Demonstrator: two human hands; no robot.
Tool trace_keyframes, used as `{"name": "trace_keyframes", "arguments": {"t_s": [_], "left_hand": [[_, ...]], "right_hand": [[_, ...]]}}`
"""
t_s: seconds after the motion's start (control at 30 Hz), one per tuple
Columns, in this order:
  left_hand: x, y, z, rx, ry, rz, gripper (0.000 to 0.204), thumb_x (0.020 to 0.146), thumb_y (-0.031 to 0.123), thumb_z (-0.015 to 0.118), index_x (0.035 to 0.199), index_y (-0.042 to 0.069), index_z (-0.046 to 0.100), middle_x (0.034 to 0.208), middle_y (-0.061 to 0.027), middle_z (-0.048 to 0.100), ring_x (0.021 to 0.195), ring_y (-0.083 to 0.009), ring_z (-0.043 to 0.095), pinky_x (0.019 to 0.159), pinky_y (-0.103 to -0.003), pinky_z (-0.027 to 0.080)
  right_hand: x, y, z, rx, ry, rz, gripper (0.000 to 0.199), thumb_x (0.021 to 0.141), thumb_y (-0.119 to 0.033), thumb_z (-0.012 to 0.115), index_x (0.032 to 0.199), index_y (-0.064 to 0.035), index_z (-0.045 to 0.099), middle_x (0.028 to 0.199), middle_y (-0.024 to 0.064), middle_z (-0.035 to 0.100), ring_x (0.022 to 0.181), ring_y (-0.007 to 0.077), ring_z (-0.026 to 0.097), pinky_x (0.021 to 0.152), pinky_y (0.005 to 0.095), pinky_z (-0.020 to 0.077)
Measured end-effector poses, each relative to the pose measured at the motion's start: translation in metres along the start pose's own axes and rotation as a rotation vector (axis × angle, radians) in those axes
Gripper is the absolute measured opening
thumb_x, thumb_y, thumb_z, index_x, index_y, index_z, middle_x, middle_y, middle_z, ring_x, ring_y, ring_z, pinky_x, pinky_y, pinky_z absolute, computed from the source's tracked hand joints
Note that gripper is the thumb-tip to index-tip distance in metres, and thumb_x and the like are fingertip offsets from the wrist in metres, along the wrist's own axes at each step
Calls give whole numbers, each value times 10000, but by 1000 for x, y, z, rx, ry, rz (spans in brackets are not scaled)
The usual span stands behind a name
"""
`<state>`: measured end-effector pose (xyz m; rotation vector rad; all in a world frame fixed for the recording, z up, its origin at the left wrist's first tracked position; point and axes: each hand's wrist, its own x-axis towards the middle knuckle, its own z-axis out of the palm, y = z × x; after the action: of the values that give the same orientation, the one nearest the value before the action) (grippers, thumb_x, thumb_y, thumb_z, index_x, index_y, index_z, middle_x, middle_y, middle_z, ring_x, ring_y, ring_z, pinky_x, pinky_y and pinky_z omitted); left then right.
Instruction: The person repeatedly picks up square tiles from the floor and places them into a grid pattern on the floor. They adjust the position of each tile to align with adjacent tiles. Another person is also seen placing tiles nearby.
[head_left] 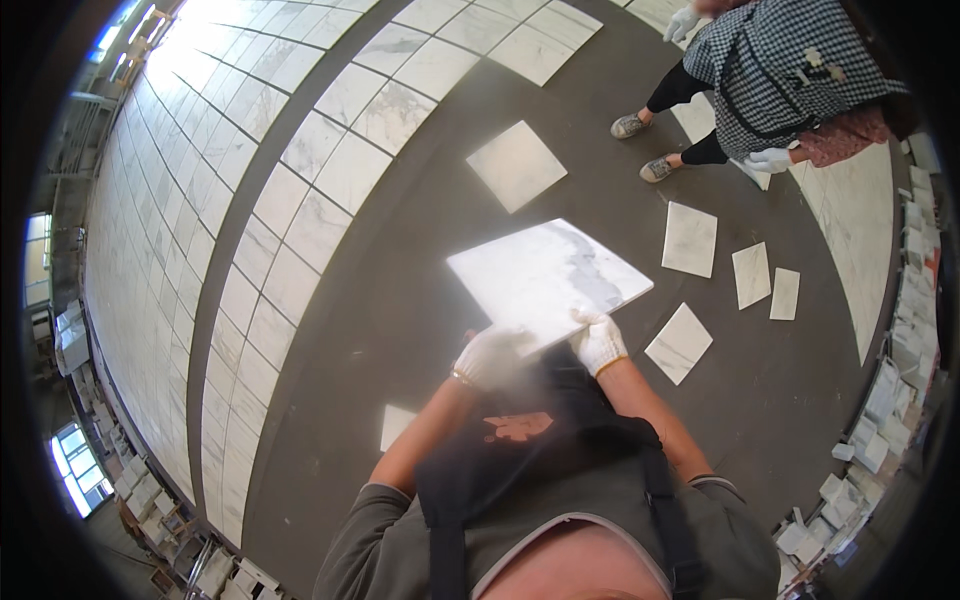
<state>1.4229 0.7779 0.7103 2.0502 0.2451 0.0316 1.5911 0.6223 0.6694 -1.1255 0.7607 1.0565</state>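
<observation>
A square white marble tile [545,275] with grey veining is held up in front of my dark apron. My left hand [492,357], in a white work glove and slightly blurred, grips its near left edge. Along the near edge to the right, my right hand [599,340] wears the same kind of glove, with the thumb on top of the tile. The fingers under the tile are hidden. Beyond it, a single loose tile [516,166] lies on the dark grey floor.
Rows of laid-out tiles [330,190] cover the floor at left. Several loose tiles [689,240] lie to the right. A co-worker in a checked apron [790,75] and white gloves stands at the far right. Stacked stone pieces [880,400] line the right edge.
</observation>
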Motion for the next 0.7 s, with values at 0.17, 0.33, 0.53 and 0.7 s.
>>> {"name": "trace_keyframes", "arguments": {"t_s": [0.17,0.33,0.53,0.7], "left_hand": [[71,-37,-79,145,51,140,97,806,92,645,901,113,654,905,-29,614,869,-205,595,718,-313,515],[142,-87,-104,-467,105,-163,86,728,127,632,721,159,553,822,-7,556,821,-220,559,675,-332,507],[248,-110,-125,-1099,270,-739,20,953,47,546,959,62,534,870,-69,568,677,-168,539,611,-307,475],[315,-172,-127,-1007,313,-677,38,969,68,509,977,93,536,877,-35,535,745,-192,529,634,-331,445]], "right_hand": [[43,-64,24,147,60,-77,366,815,44,607,1180,56,585,1072,168,633,966,315,629,882,428,506],[99,-129,43,175,11,-143,305,866,-16,620,1168,28,606,1038,145,626,877,257,643,709,366,554],[204,-222,95,8,-26,-98,380,839,47,651,1214,36,587,1048,83,597,895,204,603,684,339,510],[292,-281,154,-255,-144,-197,184,838,39,671,1020,66,673,903,47,601,783,151,584,660,291,495]]}}
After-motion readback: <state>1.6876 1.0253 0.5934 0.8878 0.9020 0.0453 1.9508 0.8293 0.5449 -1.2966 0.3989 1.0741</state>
